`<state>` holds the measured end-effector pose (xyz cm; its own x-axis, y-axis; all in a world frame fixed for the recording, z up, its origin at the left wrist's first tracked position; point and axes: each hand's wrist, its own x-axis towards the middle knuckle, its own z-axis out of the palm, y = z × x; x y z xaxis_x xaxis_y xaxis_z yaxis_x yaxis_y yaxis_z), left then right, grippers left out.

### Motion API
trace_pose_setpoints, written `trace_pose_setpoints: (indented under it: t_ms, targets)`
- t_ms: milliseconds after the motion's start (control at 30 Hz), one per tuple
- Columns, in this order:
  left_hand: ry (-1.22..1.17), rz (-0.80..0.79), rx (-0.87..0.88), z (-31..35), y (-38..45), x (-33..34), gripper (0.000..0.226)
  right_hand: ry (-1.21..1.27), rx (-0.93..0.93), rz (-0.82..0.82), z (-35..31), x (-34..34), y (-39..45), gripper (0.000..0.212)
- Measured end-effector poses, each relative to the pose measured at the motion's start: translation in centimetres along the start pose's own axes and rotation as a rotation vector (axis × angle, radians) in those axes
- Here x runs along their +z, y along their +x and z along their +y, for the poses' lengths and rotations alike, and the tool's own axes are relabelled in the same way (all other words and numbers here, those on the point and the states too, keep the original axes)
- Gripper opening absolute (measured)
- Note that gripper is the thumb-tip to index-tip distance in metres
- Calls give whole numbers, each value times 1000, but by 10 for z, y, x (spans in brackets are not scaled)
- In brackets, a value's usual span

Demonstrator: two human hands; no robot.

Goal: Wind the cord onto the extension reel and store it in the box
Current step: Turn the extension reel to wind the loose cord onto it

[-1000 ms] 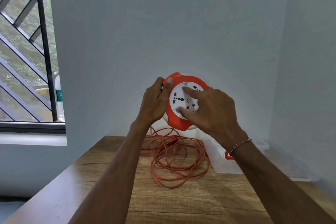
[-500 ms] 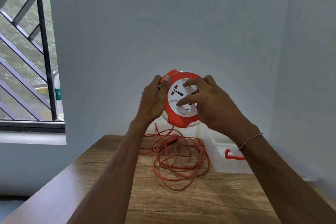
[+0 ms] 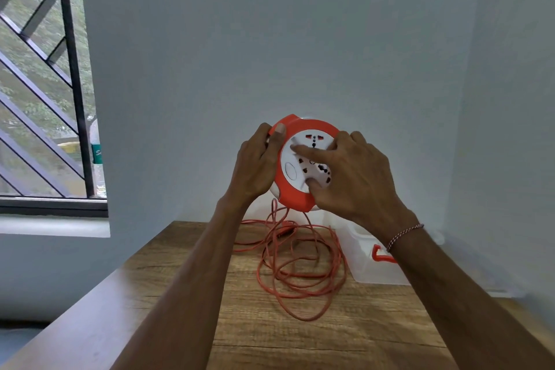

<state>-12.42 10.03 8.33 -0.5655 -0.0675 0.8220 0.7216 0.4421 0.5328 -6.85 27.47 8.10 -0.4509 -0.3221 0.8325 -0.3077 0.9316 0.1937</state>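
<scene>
The left hand [image 3: 255,164] grips the rigid, light-looking reel [image 3: 295,192] at its nine-o'clock rim while right fingers [image 3: 312,153] press its face, limp cord [image 3: 300,273] dangling at six.

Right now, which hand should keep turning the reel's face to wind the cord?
Right. The right hand has fingers on the white face of the reel; the left hand grips the orange rim, steadying it. Most cord lies loose on the table.

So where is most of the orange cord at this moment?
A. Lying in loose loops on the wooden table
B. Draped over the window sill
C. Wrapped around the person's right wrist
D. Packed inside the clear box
A: the cord lies in loose loops on the table, hanging down from the reel held above it, beside the clear box.
</scene>
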Motion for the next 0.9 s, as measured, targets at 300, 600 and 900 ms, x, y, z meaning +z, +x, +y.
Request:
trace_pose_setpoints:
  t_ms: [300, 600, 900]
  targets:
    - [13, -31, 11, -2, 1, 3, 41, 146, 165, 95, -5, -4, 2, 71]
    - [-6, 12, -16, -1, 0, 4, 36, 131, -167, 53, 6, -10, 7, 27]
    - [-1, 33, -9, 2, -1, 6, 36, -85, -126, -145, -6, -18, 4, 55]
